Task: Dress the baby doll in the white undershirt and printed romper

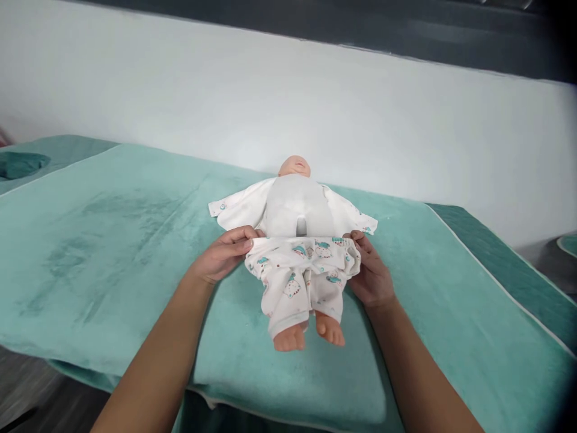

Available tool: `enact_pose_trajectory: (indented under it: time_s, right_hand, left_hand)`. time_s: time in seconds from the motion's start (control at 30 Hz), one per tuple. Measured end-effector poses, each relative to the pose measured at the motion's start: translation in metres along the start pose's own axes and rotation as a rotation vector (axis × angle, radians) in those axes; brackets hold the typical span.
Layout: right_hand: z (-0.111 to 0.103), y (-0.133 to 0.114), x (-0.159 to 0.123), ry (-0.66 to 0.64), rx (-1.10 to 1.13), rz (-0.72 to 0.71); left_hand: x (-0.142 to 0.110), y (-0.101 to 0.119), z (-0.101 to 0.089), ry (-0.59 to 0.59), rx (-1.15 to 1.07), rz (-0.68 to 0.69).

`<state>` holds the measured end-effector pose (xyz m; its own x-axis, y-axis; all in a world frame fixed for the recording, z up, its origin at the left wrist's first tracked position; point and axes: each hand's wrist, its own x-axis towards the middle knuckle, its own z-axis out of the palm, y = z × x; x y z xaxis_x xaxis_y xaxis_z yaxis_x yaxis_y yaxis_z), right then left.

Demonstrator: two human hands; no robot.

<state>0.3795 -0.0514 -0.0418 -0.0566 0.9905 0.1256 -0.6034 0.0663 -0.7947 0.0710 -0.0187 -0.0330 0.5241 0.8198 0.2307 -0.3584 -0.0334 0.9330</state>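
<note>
A baby doll (296,204) lies on its back, head toward the wall and feet toward me. White baby pants (292,288) printed with small cartoon animals cover its legs, and both bare feet stick out of the cuffs. My left hand (228,252) pinches the waistband at its left end between thumb and fingers. At the right end, my right hand (368,267) is closed on the same waistband, some fingers hidden behind the cloth. The waistband is stretched across the lower body. A white top (246,204) lies spread under the arms and sides, leaving the grey torso bare.
The doll rests on a bed covered with a light green sheet (135,240). A white wall (288,102) stands right behind the head. Darker green covers (500,264) show on the right, and a dark green hole or cushion (22,165) at the far left.
</note>
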Motion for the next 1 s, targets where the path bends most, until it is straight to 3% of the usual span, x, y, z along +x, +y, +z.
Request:
enact_pose_trajectory:
  time_s: [0.23,0.4,0.5,0.6,0.77,0.9,1.0]
  right_hand:
    - [-0.009,-0.002,-0.003,0.152,0.115,-0.096]
    - [-0.001,-0.004,-0.002,0.095,-0.044,0.007]
    - [0.001,-0.004,-0.002,0.024,-0.167,0.078]
    - [-0.002,0.001,-0.001,-0.01,-0.27,0.052]
    - [-0.001,0.011,0.011,0.068,-0.358,-0.099]
    - [0.014,0.018,0.031,0.149,-0.412,-0.214]
    - [0.022,0.022,0.044,0.126,-0.471,-0.205]
  left_hand:
    - [0.006,-0.008,0.013,0.28,-0.14,0.128]
    - [0.014,-0.01,0.018,0.457,-0.042,0.1]
    - [0.017,-0.013,0.02,0.495,0.028,0.071]
    - [0.019,-0.018,0.02,0.54,0.102,0.072]
    - [0.025,-0.022,0.023,0.669,0.235,0.165]
    - [0.031,-0.019,0.033,0.631,0.335,0.249]
    - [0.037,-0.015,0.037,0.657,0.366,0.236]
